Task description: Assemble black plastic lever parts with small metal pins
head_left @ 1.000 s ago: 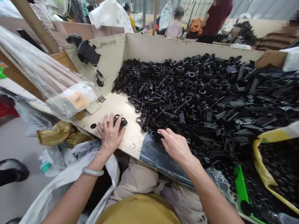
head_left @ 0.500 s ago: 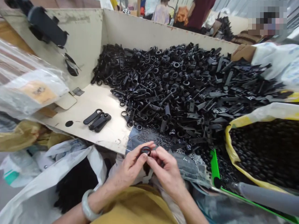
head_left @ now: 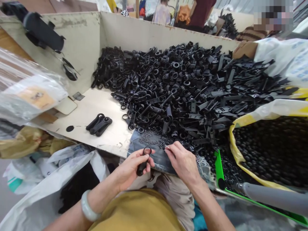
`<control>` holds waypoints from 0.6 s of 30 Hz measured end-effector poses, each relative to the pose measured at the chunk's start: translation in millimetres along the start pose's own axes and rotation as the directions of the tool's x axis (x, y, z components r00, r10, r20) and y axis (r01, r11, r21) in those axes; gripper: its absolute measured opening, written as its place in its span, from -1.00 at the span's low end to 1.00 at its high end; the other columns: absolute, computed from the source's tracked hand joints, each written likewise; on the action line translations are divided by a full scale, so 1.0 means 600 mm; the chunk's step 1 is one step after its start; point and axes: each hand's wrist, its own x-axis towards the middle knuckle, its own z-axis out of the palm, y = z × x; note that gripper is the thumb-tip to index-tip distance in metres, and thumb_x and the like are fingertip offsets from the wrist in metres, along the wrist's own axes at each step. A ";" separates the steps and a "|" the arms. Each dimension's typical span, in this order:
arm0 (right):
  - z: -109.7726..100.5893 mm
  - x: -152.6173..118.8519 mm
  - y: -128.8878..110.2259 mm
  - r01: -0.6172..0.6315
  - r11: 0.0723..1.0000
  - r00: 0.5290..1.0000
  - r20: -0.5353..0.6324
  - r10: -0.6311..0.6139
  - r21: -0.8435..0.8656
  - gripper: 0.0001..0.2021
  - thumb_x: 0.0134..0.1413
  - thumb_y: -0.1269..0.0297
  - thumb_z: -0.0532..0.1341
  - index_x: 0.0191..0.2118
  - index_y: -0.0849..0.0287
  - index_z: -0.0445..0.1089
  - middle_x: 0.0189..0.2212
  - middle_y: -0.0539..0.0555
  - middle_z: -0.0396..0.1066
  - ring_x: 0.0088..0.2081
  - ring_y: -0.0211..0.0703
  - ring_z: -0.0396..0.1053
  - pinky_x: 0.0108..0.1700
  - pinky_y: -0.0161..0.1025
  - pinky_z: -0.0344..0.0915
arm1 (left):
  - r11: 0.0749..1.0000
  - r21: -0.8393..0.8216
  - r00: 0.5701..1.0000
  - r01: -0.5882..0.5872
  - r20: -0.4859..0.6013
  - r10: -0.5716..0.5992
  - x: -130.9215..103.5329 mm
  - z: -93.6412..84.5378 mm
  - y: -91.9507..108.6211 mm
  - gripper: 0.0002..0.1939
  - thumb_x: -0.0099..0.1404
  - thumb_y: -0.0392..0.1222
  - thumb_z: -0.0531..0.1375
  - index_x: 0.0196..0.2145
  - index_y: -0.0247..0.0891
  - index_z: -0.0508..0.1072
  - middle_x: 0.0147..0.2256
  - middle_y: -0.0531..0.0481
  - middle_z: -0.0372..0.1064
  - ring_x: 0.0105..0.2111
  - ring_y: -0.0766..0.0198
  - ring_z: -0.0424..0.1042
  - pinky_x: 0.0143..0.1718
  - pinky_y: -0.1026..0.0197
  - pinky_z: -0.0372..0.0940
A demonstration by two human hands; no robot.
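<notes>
My left hand (head_left: 134,166) is closed on a black plastic part with a ring at its top end (head_left: 141,166), held over my lap at the front edge of the work surface. To the right, my right hand (head_left: 184,162) has thumb and forefinger pinched together above a dark mat (head_left: 160,157). Whatever is between those fingertips is too small to make out. Just beyond them lie tiny dark pieces (head_left: 150,138) scattered on the mat. Small silvery pins (head_left: 202,161) lie beside my right hand, partly hidden by it.
A large heap of black plastic parts (head_left: 154,80) fills the walled bin (head_left: 134,25). Several similar parts (head_left: 99,124) lie at left. A yellow-rimmed sack (head_left: 233,138) of black pieces stands right, behind a green strip (head_left: 219,166). A white sack (head_left: 36,199) sits lower left.
My hands have moved apart. The right one has gone from the black part towards the tiny dark pieces, while the left keeps the part, now tilted and slightly lower.
</notes>
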 end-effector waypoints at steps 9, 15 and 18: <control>-0.003 0.024 -0.015 0.017 0.992 0.994 0.105 -0.030 0.121 -0.80 0.40 0.26 0.12 -0.22 0.06 0.48 -0.25 0.01 0.47 -0.31 -0.20 0.49 -0.29 -0.29 0.26 | 0.998 0.049 0.998 -0.049 -0.029 0.050 -0.002 -0.005 0.005 -0.47 0.13 -0.01 0.44 -0.02 -0.33 0.45 -0.40 0.03 0.44 -0.47 0.41 0.31 -0.45 0.34 0.14; 0.003 0.055 -0.020 -0.022 0.996 0.999 0.044 0.018 0.091 -0.81 0.40 0.26 0.11 -0.14 0.06 0.50 -0.19 0.04 0.51 -0.25 -0.17 0.50 -0.28 -0.28 0.25 | 0.988 0.125 0.992 -0.094 -0.072 0.104 0.000 -0.005 0.023 -0.52 0.12 0.00 0.41 -0.09 -0.30 0.42 -0.46 0.09 0.39 -0.52 0.44 0.27 -0.49 0.35 0.10; 0.011 0.072 -0.032 -0.037 0.998 0.994 0.102 0.043 -0.060 -0.80 0.41 0.28 0.11 -0.04 0.03 0.49 -0.15 0.04 0.52 -0.28 -0.18 0.50 -0.35 -0.28 0.17 | 0.988 0.126 0.993 -0.086 -0.075 0.096 0.002 -0.005 0.024 -0.53 0.12 -0.01 0.39 -0.10 -0.29 0.41 -0.48 0.11 0.38 -0.53 0.44 0.27 -0.50 0.36 0.08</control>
